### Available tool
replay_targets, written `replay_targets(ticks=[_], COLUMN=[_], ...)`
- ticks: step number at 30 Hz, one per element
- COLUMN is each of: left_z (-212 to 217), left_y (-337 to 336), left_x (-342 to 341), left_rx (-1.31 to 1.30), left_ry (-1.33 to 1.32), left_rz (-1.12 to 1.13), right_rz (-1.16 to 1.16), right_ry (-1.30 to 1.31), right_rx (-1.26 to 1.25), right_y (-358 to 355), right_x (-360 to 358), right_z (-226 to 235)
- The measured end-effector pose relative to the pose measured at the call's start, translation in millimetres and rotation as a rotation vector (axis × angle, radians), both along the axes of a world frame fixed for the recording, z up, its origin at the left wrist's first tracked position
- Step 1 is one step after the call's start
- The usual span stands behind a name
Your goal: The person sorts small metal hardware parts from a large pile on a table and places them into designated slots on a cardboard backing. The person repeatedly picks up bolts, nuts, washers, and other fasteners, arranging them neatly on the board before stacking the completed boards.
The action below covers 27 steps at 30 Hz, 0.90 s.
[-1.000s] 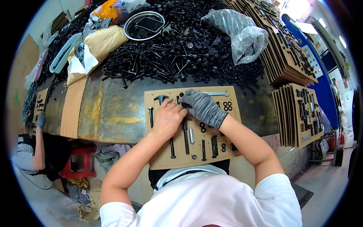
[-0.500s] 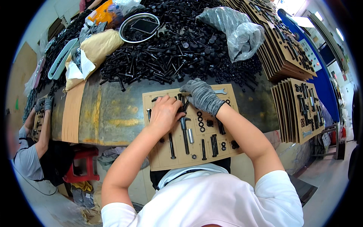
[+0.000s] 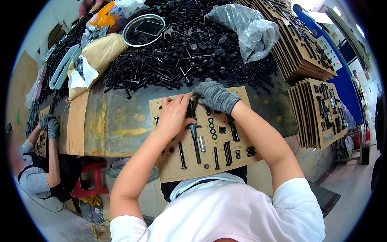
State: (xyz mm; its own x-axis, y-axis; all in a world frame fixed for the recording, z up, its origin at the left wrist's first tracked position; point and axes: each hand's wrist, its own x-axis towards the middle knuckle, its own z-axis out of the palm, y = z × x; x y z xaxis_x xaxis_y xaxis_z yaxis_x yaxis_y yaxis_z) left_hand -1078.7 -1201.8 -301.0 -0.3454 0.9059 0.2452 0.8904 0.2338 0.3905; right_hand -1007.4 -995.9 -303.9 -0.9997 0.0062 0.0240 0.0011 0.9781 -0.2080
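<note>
A brown cardboard board [image 3: 171, 171] lies on the bench before me, set with black metal parts. My bare left hand [image 3: 174, 117] rests on its upper left, thumb and forefinger spread either side of several black bolts [image 3: 191, 108]. From the right my right hand [image 3: 215, 97], in a grey knit glove, meets them; its fingertips are closed around the top of a black bolt, partly hidden. Below sit a black T-headed bolt [image 3: 196, 142] and a silver sleeve [image 3: 202, 144]. A column of black rings [image 3: 212, 128] and several long bolts [image 3: 227, 153] are alongside.
Loose black bolts [image 3: 169, 60] heap across the far bench, with a steel bowl [image 3: 125, 39] holding a phone, and a clear plastic bag [image 3: 256, 36]. Filled boards [image 3: 316, 121] stand in rows at right. A co-worker [image 3: 38, 169] works at far left, near a red stool [image 3: 92, 177].
My left fingers have straightened and spread over the bolts. My right hand has risen slightly. The view has shifted a little, and the co-worker's hands have moved.
</note>
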Motion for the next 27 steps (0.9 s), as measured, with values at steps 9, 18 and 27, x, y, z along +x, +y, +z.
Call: replay_targets(ticks=[9,18,27], left_z=[-4,-4,2], left_y=[1,-2,2], left_x=[-2,-1,-9], left_rx=[-0.026,-0.013,0.026], left_ry=[-0.106,-0.077,-0.111], left_rz=[0.015,-0.008,-0.026], right_rz=[0.085,-0.055,-0.091], right_ry=[0.133,0.079,0.178], right_rx=[-0.128,-0.026,-0.053], right_y=[7,-14,-5], right_x=[-7,3,2], right_z=[-10,0,-10])
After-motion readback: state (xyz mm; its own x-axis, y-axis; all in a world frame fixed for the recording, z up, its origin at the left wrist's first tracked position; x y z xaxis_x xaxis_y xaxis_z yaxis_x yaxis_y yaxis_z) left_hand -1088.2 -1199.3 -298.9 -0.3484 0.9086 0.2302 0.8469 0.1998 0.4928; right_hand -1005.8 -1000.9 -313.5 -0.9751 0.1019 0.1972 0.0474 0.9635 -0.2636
